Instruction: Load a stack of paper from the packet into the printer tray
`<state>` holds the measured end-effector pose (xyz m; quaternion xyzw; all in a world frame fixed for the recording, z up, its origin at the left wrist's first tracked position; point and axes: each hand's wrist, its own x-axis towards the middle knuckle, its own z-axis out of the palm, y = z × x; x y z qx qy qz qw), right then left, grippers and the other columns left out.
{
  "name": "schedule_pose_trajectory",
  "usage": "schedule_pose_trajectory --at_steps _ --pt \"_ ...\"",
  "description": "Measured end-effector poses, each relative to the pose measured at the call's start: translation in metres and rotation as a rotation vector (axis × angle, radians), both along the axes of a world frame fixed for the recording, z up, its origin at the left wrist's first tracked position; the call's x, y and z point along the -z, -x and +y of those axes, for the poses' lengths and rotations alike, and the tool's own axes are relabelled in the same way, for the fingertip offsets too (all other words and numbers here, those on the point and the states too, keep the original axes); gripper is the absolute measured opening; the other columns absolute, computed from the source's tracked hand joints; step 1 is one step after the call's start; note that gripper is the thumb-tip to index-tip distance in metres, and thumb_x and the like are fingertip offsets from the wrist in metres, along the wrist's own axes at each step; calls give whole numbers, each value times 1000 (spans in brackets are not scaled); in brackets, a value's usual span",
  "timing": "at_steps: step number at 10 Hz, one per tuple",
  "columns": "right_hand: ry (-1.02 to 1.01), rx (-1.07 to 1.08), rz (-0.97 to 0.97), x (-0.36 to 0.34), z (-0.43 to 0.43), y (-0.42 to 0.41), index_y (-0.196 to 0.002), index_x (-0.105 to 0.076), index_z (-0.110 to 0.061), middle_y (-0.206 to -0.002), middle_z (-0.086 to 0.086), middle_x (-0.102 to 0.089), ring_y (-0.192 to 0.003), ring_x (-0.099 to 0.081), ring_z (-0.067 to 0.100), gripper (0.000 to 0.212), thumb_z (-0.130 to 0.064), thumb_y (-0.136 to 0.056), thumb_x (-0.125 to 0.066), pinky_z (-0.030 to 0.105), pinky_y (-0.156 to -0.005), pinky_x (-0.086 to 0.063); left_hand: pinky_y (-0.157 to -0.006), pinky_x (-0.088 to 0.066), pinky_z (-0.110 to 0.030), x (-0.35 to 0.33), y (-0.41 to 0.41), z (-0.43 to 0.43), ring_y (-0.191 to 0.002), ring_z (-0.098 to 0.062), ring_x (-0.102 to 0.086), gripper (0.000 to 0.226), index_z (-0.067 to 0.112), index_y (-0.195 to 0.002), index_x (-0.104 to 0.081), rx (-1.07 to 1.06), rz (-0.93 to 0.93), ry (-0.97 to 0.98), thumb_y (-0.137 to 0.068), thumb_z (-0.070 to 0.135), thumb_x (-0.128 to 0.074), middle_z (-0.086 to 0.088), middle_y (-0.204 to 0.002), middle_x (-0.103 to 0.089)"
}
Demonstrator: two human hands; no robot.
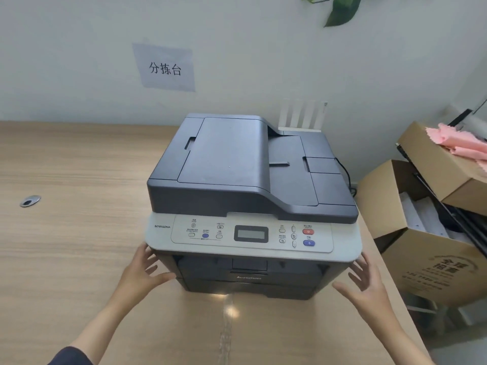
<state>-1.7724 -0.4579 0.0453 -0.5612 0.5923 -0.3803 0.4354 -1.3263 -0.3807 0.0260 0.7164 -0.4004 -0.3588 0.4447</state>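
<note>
A dark grey printer with a light grey control panel stands on the wooden table, its front facing me. The paper tray at its base sits pushed in. My left hand is spread open at the printer's lower left front corner, thumb near its side. At the lower right corner my right hand is also open, fingers apart, just off the casing. Neither hand holds anything. No paper packet is in view.
Open cardboard boxes stand stacked right of the table, one holding pink cloth. A white router stands behind the printer by the wall. A metal cable grommet sits in the table at the left. A paper sign hangs on the wall.
</note>
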Motion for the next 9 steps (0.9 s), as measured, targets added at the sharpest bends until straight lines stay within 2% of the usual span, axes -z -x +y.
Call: schedule_pose_trajectory --at_steps 1,2,3,4,5,6,7,8,9 --pt "33 -5 -44 -29 0 -5 -145 -18 -32 -141 -13 -35 -128 -36 9 78 -41 -78 -57 33 -106 -29 -106 -38 -38 -25 0 0 -119 -18 -52 103 23 -138 -33 55 29 67 -50 18 -85 -1 -130 -53" --pt "12 14 -104 -45 -6 -23 -147 -11 -32 -156 -9 -19 -142 -19 13 67 -53 -86 -30 40 -118 -17 -105 -40 -39 -36 13 -4 -119 -19 -53 101 18 -136 -37 36 54 118 -45 24 -81 -1 -130 -54" --pt "21 40 -105 -49 -8 -39 -148 -4 -28 -158 -5 -14 -145 -13 15 55 -37 -99 -27 41 -121 -13 -98 -44 -36 -33 25 -7 -115 -19 -55 88 17 -133 -39 -49 46 155 -59 11 -86 -2 -127 -57" --pt "47 54 -73 -49 -10 -44 -148 -4 -25 -158 -1 -15 -144 -15 18 53 -21 -102 -29 41 -119 -17 -89 -46 -30 -32 32 -9 -109 -16 -58 71 21 -128 -43 -104 40 178 -69 9 -80 6 -116 -61" --pt "46 60 -62 -47 -13 -43 -148 -6 -26 -157 0 -18 -144 -17 19 53 -19 -102 -30 44 -120 -19 -75 -45 -19 -36 38 -10 -96 0 -58 65 23 -125 -45 -155 1 189 -70 13 -79 22 -102 -59" --pt "37 61 -40 -48 -14 -42 -148 -6 -25 -157 1 -18 -144 -18 20 53 -20 -102 -30 46 -120 -19 -76 -44 -20 -37 38 -10 -93 2 -57 66 20 -127 -45 -156 -14 179 -71 13 -79 19 -100 -59" --pt "16 4 26 -56 -13 -35 -148 -6 -24 -157 1 -20 -143 -21 20 56 -20 -101 -35 44 -119 -21 -90 -46 -32 -48 27 -6 -112 -19 -59 69 22 -127 -43 -61 -45 112 -69 27 -79 4 -117 -62" --pt "93 -41 160 -84 -22 -19 -148 -10 -22 -157 1 -21 -143 -21 20 60 -21 -98 -43 43 -118 -21 -112 -30 -39 -82 7 -15 -138 -20 -35 107 19 -146 -18 -44 -72 151 -63 51 -78 -3 -151 -35" --pt "249 5 166 -133 -36 -7 -144 -29 -14 -152 6 -33 -136 -31 14 51 -15 -96 -48 35 -111 -25 -112 -22 -33 -128 -5 -36 -142 -13 -24 103 23 -147 -14 -39 -161 317 -63 48 -69 2 -156 -23"
